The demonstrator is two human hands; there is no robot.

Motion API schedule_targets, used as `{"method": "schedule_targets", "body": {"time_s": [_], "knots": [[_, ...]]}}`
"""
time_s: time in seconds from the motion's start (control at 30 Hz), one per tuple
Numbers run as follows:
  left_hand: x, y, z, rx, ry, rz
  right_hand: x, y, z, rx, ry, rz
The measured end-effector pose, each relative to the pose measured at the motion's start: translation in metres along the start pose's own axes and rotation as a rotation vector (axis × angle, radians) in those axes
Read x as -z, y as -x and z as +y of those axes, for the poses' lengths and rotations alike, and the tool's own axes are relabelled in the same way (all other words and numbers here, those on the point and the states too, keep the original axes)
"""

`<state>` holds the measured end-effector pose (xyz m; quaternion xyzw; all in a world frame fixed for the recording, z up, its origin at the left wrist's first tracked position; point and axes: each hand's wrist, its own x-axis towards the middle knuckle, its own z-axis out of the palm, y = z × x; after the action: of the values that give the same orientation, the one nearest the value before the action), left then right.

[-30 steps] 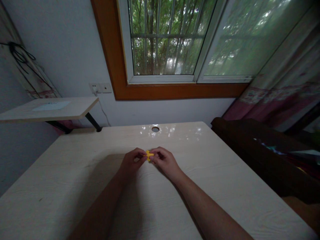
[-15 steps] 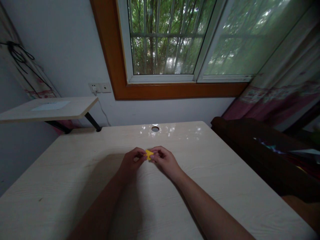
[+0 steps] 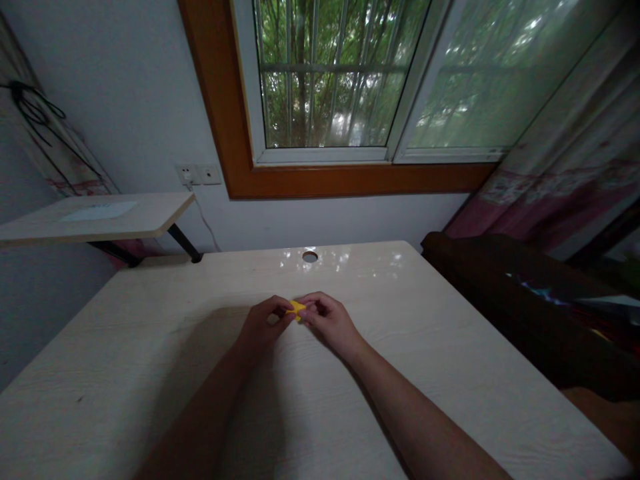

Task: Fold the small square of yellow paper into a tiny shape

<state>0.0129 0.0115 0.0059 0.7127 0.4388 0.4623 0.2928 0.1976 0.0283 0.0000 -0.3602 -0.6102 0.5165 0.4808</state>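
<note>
A small yellow piece [image 3: 297, 308], perhaps folded paper, is pinched between both my hands just above the pale wooden table [image 3: 150, 360]. My left hand [image 3: 263, 327] has its fingertips closed on the piece's left side. My right hand [image 3: 330, 321] curls its fingers shut on the right side. Most of the piece is hidden by my fingers, so its shape is unclear.
A round cable hole [image 3: 310, 257] sits near the table's far edge. A small side shelf [image 3: 100, 220] with a sheet on it stands at the left. A dark wooden bed frame [image 3: 525, 313] runs along the right, under a curtain [image 3: 565, 180]. A barred window [image 3: 330, 80] is ahead.
Both hands stay on the yellow piece in nearly the same spot; less of it shows between the fingers than a second ago. The view has shifted very slightly.
</note>
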Motion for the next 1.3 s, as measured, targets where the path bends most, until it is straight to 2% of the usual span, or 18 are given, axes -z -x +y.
{"method": "schedule_targets", "body": {"time_s": [0.63,0.93,1.3], "knots": [[-0.002,0.001,-0.004,0.028,0.004,0.007,0.001,0.002,0.001,0.029,-0.014,0.010],[-0.005,0.000,-0.011,0.089,0.100,-0.047,0.002,0.005,-0.004,0.168,0.289,-0.025],[-0.004,0.000,-0.015,0.078,0.094,-0.016,0.001,0.004,0.002,0.068,0.100,-0.012]]}}
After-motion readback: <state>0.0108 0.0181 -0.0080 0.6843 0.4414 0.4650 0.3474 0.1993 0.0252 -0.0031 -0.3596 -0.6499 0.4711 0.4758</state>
